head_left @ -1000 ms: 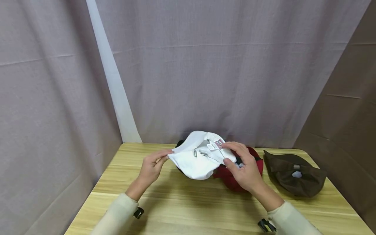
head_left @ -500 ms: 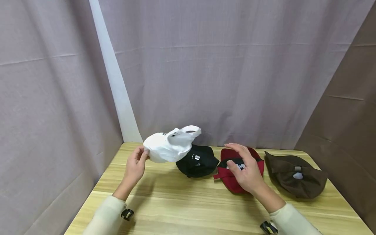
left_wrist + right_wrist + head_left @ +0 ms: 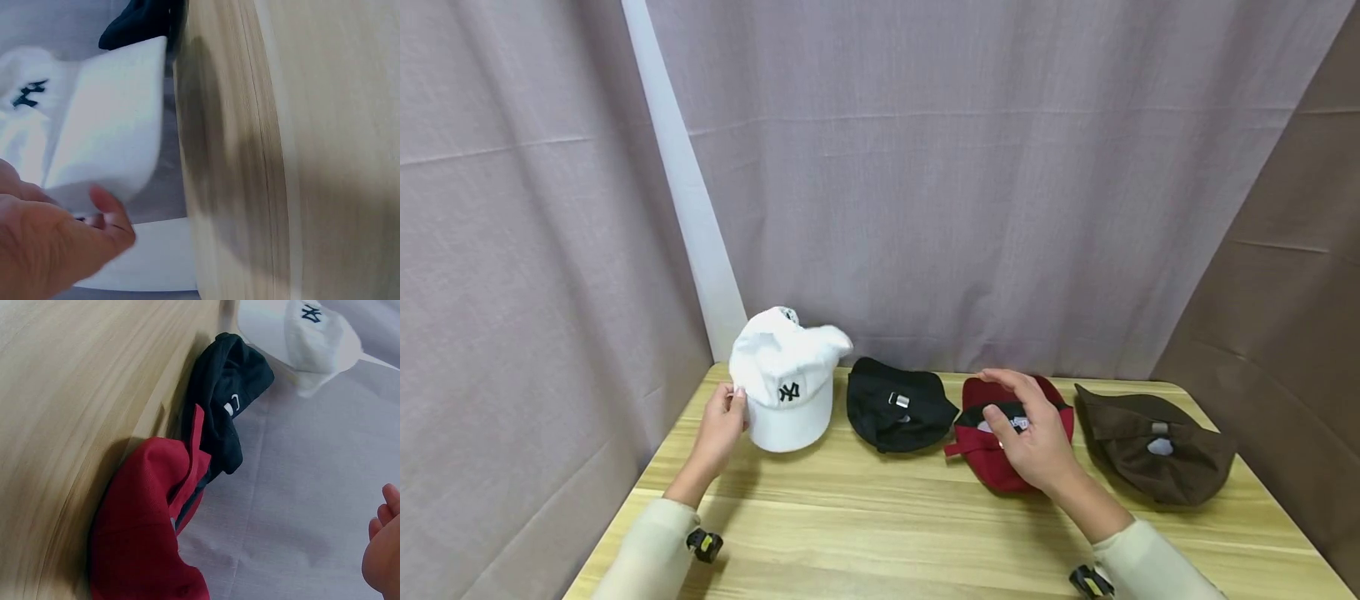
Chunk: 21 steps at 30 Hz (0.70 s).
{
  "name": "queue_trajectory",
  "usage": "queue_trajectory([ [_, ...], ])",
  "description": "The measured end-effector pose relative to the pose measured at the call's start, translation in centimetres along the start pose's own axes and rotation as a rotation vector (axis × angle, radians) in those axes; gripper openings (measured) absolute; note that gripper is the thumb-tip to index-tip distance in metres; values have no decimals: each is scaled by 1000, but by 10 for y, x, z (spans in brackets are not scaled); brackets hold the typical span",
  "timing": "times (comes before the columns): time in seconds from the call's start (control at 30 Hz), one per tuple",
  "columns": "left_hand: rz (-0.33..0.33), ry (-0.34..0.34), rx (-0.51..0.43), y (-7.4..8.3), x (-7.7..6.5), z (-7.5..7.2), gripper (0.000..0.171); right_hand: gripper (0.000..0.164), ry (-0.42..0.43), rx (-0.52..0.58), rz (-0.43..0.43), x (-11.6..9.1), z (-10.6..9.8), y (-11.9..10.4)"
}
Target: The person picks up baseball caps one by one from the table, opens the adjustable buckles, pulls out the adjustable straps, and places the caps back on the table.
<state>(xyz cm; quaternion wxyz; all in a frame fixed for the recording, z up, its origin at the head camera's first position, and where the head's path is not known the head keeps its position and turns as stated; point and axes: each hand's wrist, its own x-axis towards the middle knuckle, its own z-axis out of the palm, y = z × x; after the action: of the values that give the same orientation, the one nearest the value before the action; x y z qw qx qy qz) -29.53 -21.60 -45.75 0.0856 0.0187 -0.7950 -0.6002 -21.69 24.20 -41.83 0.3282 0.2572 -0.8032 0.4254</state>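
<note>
The white cap (image 3: 786, 371) hangs over the table's (image 3: 865, 525) back-left corner, brim side pinched in the left hand (image 3: 718, 427), ideally lightly to spare its shape, while the right hand (image 3: 1037, 442), empty, fingers parted, hovers by the red cap (image 3: 988, 465).

We saw a red cap (image 3: 137, 525) and a black cap (image 3: 215, 434) on the wooden table (image 3: 69, 412), with a white cap (image 3: 294, 337) beyond. Our right hand (image 3: 384, 550) hung apart.
</note>
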Motion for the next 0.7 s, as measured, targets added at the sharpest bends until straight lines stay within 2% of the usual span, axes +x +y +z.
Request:
queue_trajectory([
  [0.2, -139, -48, 163, -2, 0, -4, 32, 49, 3, -7, 18, -3, 0, -1],
  [0.33, -202, -110, 155, -3, 4, -5, 32, 50, 6, -8, 15, -3, 0, -4],
  [0.5, -243, -182, 182, -4, 6, -7, 28, 49, -4, -29, 51, -4, 3, -4],
  [0.63, -248, -199, 225, -5, 5, -5, 60, 47, -35, -55, 99, -7, 6, -2],
  [0.7, -245, -200, 238, -5, 5, -3, 64, 45, -50, -68, 111, -8, 8, -2],
])
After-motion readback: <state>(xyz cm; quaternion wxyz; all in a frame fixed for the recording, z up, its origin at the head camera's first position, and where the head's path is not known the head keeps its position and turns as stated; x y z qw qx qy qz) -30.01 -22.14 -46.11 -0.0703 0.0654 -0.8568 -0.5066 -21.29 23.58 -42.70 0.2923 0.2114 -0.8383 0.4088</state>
